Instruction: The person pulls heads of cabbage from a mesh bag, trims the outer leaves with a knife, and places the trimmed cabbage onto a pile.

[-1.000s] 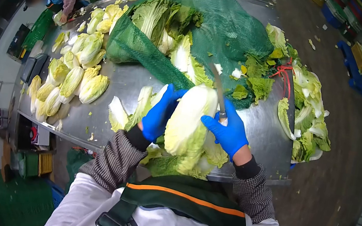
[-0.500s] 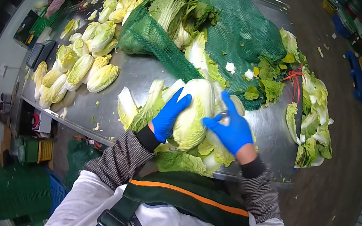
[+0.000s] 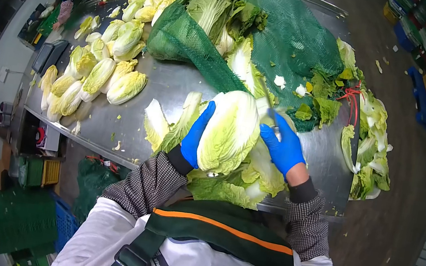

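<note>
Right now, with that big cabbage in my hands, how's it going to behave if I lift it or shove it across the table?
The cabbage looks dense and tightly packed, so probably heavy for its size. Its rounded shape could roll on the smooth steel table if pushed. Outer leaves look loose and may peel off under the left hand; the right hand holds a knife as well.

table: brushed metal, dull sheen | sack: green plastic mesh | gloves: smooth blue rubber
</note>
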